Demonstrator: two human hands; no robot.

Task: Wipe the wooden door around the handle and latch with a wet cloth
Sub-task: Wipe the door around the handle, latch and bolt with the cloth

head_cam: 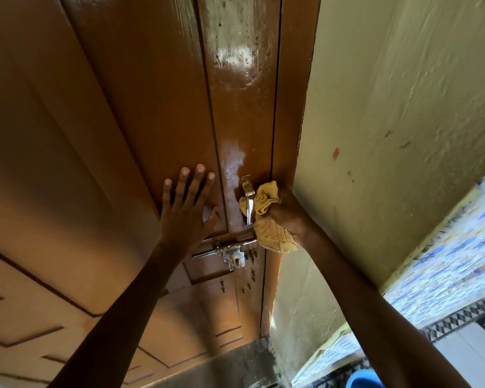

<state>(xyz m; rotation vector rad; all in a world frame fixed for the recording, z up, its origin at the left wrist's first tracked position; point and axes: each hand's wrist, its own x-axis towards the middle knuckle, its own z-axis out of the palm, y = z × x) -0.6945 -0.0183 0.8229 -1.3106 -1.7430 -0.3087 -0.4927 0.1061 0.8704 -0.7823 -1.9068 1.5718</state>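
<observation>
The yellow cloth [266, 217] was bunched up against the metal handle [248, 200], right at the door's closing edge, and I could see a fold of it poking out on the far side of the handle too. The right hand [290, 214] was clenched around that cloth, pressing it to the wooden door [123, 121] where the door met its frame [291, 107]. A loose flap of cloth hung down below the fist, just over the end of the sliding latch [227, 252]. The latch sat directly under the handle, its bolt running sideways; I couldn't quite tell from here whether the bolt was shot home. The left hand [188, 205] was flat on the door panel just beside the handle, fingers spread wide and gripping nothing. Above the handle the stile shone glossy, probably wet, with bright patches running up the wood. Off to the right stood a pale rough wall [403, 107] with a few marks on it, then patterned blue tiles [445, 253], and down at the bottom edge a bit of something blue [366, 379], maybe a tub.
</observation>
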